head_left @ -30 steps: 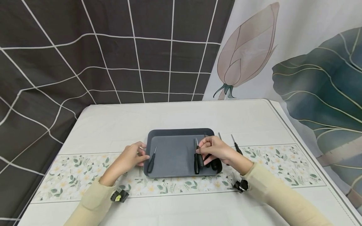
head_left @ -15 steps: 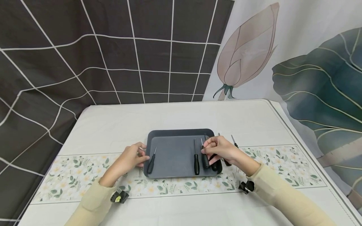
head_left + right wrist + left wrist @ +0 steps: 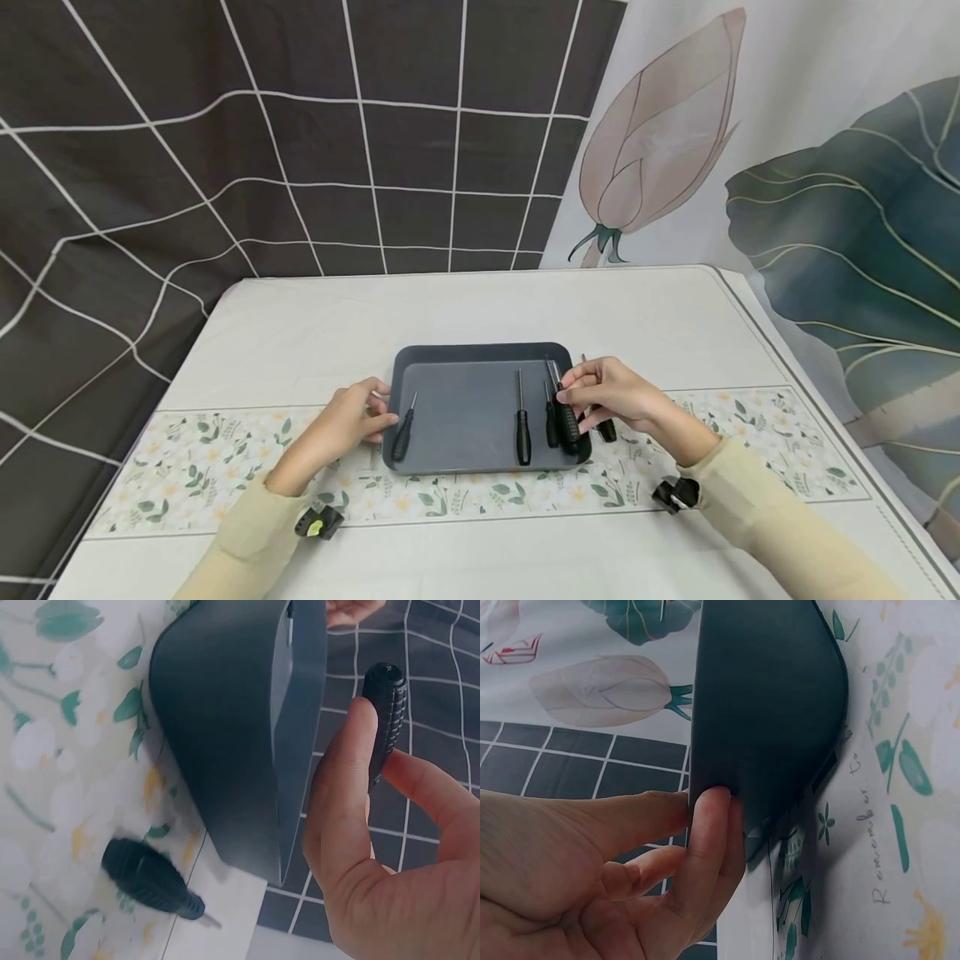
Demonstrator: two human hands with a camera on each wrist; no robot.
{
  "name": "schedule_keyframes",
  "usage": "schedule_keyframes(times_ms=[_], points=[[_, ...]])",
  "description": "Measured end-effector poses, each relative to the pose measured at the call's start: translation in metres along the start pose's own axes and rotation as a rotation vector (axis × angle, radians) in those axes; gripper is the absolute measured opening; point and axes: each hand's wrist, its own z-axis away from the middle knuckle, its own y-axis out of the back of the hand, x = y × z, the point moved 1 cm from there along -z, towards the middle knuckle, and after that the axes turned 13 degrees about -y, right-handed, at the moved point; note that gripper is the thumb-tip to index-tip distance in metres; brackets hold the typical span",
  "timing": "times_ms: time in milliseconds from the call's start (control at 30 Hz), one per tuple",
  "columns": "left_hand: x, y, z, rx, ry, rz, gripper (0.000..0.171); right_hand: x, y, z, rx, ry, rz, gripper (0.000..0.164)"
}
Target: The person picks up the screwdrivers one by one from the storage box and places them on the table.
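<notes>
My right hand (image 3: 615,396) pinches a screwdriver (image 3: 388,712) by its ribbed black handle, over the right end of the dark grey tray (image 3: 457,408). At the tray's left edge, my left hand (image 3: 352,417) pinches the rim between thumb and fingers; the left wrist view shows fingers (image 3: 714,817) against the outer wall. Inside the tray lie a screwdriver (image 3: 403,435) at the left, another (image 3: 522,435) right of the middle, and one (image 3: 552,423) close beside the held one. Whatever lies under the held screwdriver is partly hidden.
Right of the tray, a stubby-handled screwdriver (image 3: 154,877) lies on the floral table runner (image 3: 442,496), partly behind my right hand in the head view. A white cloth (image 3: 315,325) covers the table. A dark grid curtain (image 3: 375,150) hangs behind.
My right hand has moved right with the ribbed screwdriver, away from the one right of the middle, leaving another in the tray uncovered. My left hand has stayed at the tray rim.
</notes>
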Motion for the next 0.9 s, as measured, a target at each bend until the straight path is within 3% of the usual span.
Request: schedule_keyframes(times_ms=[300, 667, 900], points=[[-0.003, -0.001, -0.002, -0.002, -0.005, -0.004, 0.041, 0.006, 0.016, 0.010, -0.006, -0.010, 0.019, 0.031], [0.000, -0.001, 0.000, 0.003, -0.008, -0.013, 0.041, 0.010, 0.028, 0.016, 0.050, -0.060, 0.004, 0.031], [0.001, -0.001, 0.001, 0.004, -0.011, -0.012, 0.041, 0.017, 0.040, 0.020, 0.039, -0.045, 0.002, 0.030]])
